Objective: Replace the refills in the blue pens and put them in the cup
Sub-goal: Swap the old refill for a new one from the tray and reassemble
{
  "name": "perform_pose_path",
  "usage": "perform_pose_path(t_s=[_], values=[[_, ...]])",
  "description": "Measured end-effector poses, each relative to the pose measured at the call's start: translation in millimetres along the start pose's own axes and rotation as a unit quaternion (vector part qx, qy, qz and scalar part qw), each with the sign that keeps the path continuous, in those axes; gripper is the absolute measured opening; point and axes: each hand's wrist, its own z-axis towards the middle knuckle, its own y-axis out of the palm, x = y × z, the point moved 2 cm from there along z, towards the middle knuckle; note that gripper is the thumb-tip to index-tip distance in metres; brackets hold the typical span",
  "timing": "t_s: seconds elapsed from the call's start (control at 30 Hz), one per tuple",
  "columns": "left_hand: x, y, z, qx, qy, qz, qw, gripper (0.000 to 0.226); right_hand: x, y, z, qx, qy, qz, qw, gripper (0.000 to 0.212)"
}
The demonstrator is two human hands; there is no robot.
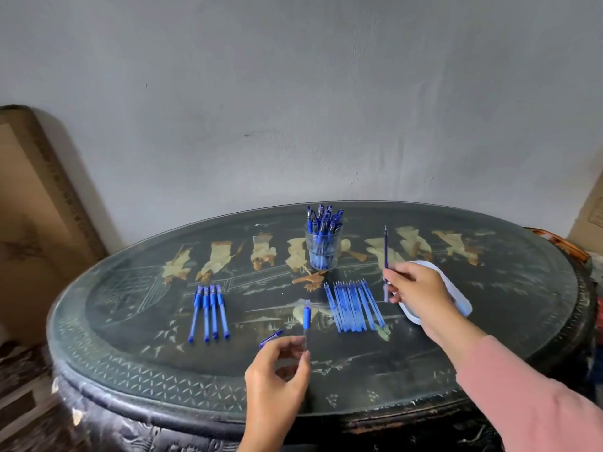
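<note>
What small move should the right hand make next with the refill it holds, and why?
Probably lower the refill into the white tray: the right hand pinches it over that tray, away from the row of refills, while the left hand holds the open pen barrel. Whether it is spent I cannot tell.

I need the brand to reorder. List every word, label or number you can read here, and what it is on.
No text can be read.
Pens in the cup and on the table: any print too small.
Barrel in the left hand, refill in the right hand: no print shows.
Box at the right edge: a label-like patch, blurred.
</note>
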Motion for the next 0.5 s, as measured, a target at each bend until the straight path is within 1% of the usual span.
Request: perform_pose_path(t_s=[0.1, 0.17, 0.23, 0.37, 0.43, 0.5], values=[[4.0, 10.3, -3.3, -0.023, 0.018, 0.003, 1.000, 0.028, -26.6, 25.3, -32.6, -0.095, -0.021, 0.110, 0.989, 0.009], [4.2, 11.5, -3.2, -0.021, 0.023, 0.009, 0.999, 0.028, -39.2, 38.1, -50.6, -0.142, -0.036, 0.131, 0.981, 0.008], [1.4, 11.5, -2.2, -0.020, 0.021, 0.013, 0.999, 0.028, -44.6, 46.8, -61.0, -0.171, -0.054, 0.113, 0.977, 0.006], [-0.8, 9.9, -3.1, -0.023, 0.026, 0.019, 0.999, 0.029, -46.6, 55.5, -66.5, -0.192, -0.073, 0.081, 0.975, 0.004], [-1.1, 9.6, -3.2, -0.022, 0.035, 0.023, 0.999, 0.029, -46.6, 58.2, -65.6, -0.178, -0.077, 0.086, 0.977, 0.004], [-0.3, 9.6, -3.6, -0.022, 0.038, 0.017, 0.999, 0.028, -45.7, 58.8, -61.6, -0.146, -0.095, 0.071, 0.982, 0.006]])
